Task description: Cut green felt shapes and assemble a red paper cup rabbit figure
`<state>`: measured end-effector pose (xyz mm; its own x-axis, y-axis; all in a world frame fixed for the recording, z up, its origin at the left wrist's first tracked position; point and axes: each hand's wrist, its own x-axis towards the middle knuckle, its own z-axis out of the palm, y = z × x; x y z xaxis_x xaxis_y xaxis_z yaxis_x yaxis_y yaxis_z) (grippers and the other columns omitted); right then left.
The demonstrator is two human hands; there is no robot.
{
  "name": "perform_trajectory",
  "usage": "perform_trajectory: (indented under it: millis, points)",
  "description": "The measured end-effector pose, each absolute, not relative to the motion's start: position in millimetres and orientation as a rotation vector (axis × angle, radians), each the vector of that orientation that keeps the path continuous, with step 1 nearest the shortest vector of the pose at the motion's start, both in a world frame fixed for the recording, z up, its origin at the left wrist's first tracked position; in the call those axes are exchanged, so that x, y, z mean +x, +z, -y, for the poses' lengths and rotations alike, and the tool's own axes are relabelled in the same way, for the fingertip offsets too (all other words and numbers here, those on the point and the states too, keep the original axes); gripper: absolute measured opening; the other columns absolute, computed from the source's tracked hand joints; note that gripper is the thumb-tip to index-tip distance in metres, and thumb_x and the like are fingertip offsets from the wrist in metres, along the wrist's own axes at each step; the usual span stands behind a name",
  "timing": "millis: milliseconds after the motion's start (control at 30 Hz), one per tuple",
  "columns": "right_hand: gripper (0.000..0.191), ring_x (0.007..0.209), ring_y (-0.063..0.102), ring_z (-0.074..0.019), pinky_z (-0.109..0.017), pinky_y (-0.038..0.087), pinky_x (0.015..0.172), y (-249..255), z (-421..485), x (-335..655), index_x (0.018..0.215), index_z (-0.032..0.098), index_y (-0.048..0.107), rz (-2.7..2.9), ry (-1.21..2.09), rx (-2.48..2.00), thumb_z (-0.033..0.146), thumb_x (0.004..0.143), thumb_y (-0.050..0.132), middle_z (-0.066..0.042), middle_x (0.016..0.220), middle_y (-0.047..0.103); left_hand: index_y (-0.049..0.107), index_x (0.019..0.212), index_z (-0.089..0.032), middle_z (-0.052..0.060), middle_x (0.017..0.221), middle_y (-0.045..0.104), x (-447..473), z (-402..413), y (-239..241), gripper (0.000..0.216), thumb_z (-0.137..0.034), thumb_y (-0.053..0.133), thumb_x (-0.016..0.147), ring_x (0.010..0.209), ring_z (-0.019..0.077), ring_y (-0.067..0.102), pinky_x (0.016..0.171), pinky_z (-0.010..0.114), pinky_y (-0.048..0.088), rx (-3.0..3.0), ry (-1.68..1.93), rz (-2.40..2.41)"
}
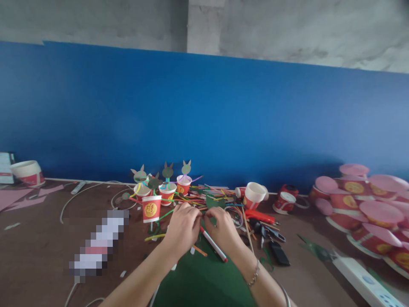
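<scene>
My left hand [184,225] and my right hand [222,228] meet over the middle of the table, fingertips pinched close together. Whatever lies between them is hidden by the fingers. Just beyond my right hand is a dark green paper piece [214,202]; I cannot tell whether it is held. A white marker with red ends [213,245] lies below the hands, over a green sheet [204,281]. To the left of my left hand is a small red and white paper cup [151,209]. Behind it stand cups with grey paper animal heads [168,172] on coloured stems.
Coloured pipe cleaners [207,194] lie in a heap behind my hands. Right of them are a white-topped paper cup [254,196], a red tool [260,216], scissors [275,233] and a black object [280,253]. Pink-topped cups [381,212] and a power strip [367,277] occupy the far right.
</scene>
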<state>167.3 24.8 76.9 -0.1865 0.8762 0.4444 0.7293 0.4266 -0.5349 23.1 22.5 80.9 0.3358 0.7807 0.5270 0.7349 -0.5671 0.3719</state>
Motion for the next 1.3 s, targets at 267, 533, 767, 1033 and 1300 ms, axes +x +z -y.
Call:
perform_trajectory:
  millis: [267, 533, 767, 1033, 1300]
  points:
    - [0.015, 0.069, 0.053, -0.0160, -0.024, 0.036, 0.064, 76.8, -24.9, 167.2, 0.062, 0.018, 0.057, 1.957, 0.265, -1.363, 0.013, 0.074, 0.048, -0.002, 0.067, 0.062, 0.055, 0.072, -0.019, 0.003, 0.071, 0.060, 23.3, -21.7, 81.6, 0.016, -0.013, 0.044, 0.081, 0.077, 0.0201, 0.050, 0.071, 0.034, 0.034, 2.543, 1.051, -1.431]
    - [0.014, 0.067, 0.052, -0.0157, -0.023, 0.035, 0.063, 77.3, -24.5, 166.2, 0.058, 0.019, 0.055, 1.885, 0.316, -1.371, 0.012, 0.069, 0.049, 0.000, 0.064, 0.060, 0.056, 0.072, -0.019, 0.002, 0.071, 0.061, 23.7, -21.9, 81.9, 0.014, -0.013, 0.046, 0.080, 0.077, 0.0199, 0.051, 0.070, 0.033, 0.035, 2.534, 1.056, -1.428]
    - [0.015, 0.061, 0.049, -0.0141, -0.022, 0.034, 0.057, 81.3, -28.8, 174.1, 0.057, 0.017, 0.056, 1.866, 0.341, -1.435, 0.015, 0.069, 0.047, 0.000, 0.059, 0.057, 0.057, 0.074, -0.019, 0.002, 0.070, 0.062, 19.8, -25.6, 82.6, 0.014, -0.014, 0.046, 0.080, 0.076, 0.0191, 0.052, 0.072, 0.033, 0.035, 2.507, 1.075, -1.465]
    - [0.010, 0.062, 0.054, -0.0153, -0.023, 0.035, 0.058, 76.5, -32.0, 179.3, 0.063, 0.017, 0.060, 1.959, 0.411, -1.546, 0.012, 0.063, 0.051, -0.002, 0.065, 0.064, 0.060, 0.078, -0.020, 0.002, 0.074, 0.063, 16.5, -28.1, 82.8, 0.014, -0.014, 0.047, 0.081, 0.081, 0.0189, 0.051, 0.074, 0.033, 0.034, 2.607, 1.096, -1.446]
    - [0.028, 0.048, 0.051, -0.0131, -0.021, 0.035, 0.050, 76.5, -38.1, 179.8, 0.066, 0.016, 0.062, 1.702, 0.928, -1.472, 0.019, 0.074, 0.035, 0.000, 0.051, 0.061, 0.060, 0.083, -0.021, 0.002, 0.081, 0.063, 13.5, -27.3, 85.7, 0.020, -0.016, 0.042, 0.086, 0.087, 0.0179, 0.050, 0.081, 0.035, 0.030, 2.832, 1.078, -1.289]
